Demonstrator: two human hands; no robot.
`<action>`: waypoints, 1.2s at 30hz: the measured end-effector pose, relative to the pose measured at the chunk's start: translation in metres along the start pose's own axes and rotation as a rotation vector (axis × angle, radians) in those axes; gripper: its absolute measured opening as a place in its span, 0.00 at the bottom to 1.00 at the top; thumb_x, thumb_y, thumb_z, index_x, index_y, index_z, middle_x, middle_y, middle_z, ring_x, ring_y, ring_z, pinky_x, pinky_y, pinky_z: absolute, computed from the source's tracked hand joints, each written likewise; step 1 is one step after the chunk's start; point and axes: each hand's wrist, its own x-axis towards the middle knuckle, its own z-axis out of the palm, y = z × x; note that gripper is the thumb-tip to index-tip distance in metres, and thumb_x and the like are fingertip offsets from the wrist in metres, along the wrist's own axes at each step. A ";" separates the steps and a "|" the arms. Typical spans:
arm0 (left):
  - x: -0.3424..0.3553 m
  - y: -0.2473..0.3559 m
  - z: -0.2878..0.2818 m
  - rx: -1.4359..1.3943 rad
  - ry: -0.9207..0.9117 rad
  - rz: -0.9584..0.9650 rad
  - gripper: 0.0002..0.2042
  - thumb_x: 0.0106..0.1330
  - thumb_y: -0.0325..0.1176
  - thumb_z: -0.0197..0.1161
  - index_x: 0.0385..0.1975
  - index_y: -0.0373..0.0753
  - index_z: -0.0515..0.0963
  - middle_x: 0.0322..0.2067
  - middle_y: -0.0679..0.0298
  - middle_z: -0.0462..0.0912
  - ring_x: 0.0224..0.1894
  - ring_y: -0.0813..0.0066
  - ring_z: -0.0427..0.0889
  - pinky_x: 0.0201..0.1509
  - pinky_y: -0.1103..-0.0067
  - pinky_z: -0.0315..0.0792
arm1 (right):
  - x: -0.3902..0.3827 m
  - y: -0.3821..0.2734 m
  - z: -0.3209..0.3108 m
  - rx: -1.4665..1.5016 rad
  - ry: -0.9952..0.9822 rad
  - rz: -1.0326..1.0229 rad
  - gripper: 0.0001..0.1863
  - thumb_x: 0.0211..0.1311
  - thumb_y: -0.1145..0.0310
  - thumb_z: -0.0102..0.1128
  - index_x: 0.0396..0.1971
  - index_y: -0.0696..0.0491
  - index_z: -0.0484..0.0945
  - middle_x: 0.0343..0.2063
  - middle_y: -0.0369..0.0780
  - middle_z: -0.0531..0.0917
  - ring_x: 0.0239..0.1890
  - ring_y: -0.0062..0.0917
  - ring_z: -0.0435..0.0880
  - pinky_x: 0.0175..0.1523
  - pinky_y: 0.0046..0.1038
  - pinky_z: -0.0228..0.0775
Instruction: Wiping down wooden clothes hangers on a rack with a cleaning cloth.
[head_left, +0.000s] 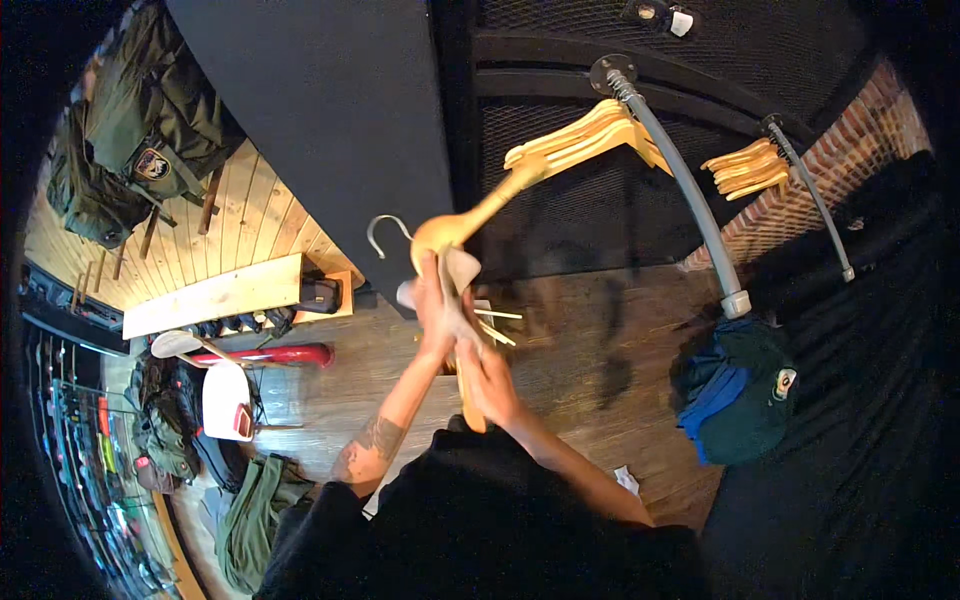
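Note:
A light wooden clothes hanger (478, 212) with a metal hook (376, 232) is held up slantwise in front of me. My left hand (432, 315) is closed on it just below the neck. A pale cloth (460, 272) lies bunched against the wood between my two hands. Lower down, my right hand (485, 382) is closed around the cloth and the hanger's lower arm, whose tip shows beneath the hand. The fingers of both hands are partly hidden by the cloth.
Several wooden hangers (580, 140) hang on a grey metal rail (690, 190); more hang on a farther rail (810, 195). Folded dark clothes (735, 390) lie at right. At left stand a wooden bench (215, 298), a white chair (228, 400) and hanging green backpacks (150, 120).

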 end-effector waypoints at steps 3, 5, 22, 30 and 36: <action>0.023 0.009 -0.009 -0.317 0.076 -0.145 0.29 0.71 0.57 0.41 0.42 0.36 0.79 0.14 0.71 0.69 0.14 0.84 0.64 0.17 0.85 0.57 | -0.026 -0.014 -0.007 -0.203 -0.091 -0.141 0.21 0.72 0.63 0.40 0.57 0.61 0.68 0.53 0.50 0.74 0.55 0.34 0.73 0.59 0.32 0.62; 0.027 0.014 -0.018 -0.312 0.080 -0.188 0.30 0.71 0.58 0.39 0.41 0.35 0.79 0.10 0.71 0.64 0.09 0.82 0.60 0.13 0.85 0.54 | -0.031 -0.023 -0.023 -0.321 -0.205 -0.189 0.20 0.72 0.64 0.41 0.54 0.60 0.71 0.47 0.50 0.79 0.49 0.34 0.78 0.55 0.32 0.67; -0.037 -0.031 -0.040 -0.071 -0.362 -0.400 0.24 0.73 0.51 0.39 0.36 0.36 0.74 0.17 0.67 0.73 0.15 0.81 0.69 0.18 0.83 0.63 | 0.088 -0.062 -0.059 -0.225 0.352 -0.334 0.27 0.71 0.56 0.41 0.63 0.57 0.58 0.62 0.48 0.63 0.64 0.38 0.63 0.69 0.39 0.50; -0.046 -0.014 -0.025 -0.289 -0.430 -0.547 0.24 0.74 0.48 0.36 0.19 0.38 0.67 0.09 0.64 0.66 0.09 0.76 0.65 0.12 0.80 0.60 | 0.064 0.014 -0.041 -0.826 -0.073 -0.468 0.19 0.58 0.70 0.57 0.51 0.55 0.75 0.61 0.45 0.68 0.67 0.43 0.59 0.69 0.49 0.47; -0.030 -0.029 -0.018 -0.214 -0.116 -0.256 0.23 0.74 0.49 0.40 0.52 0.35 0.70 0.39 0.65 0.77 0.35 0.75 0.79 0.37 0.79 0.76 | 0.033 0.013 -0.010 -0.583 0.093 -0.335 0.08 0.60 0.75 0.54 0.38 0.62 0.74 0.45 0.46 0.77 0.53 0.43 0.75 0.51 0.34 0.71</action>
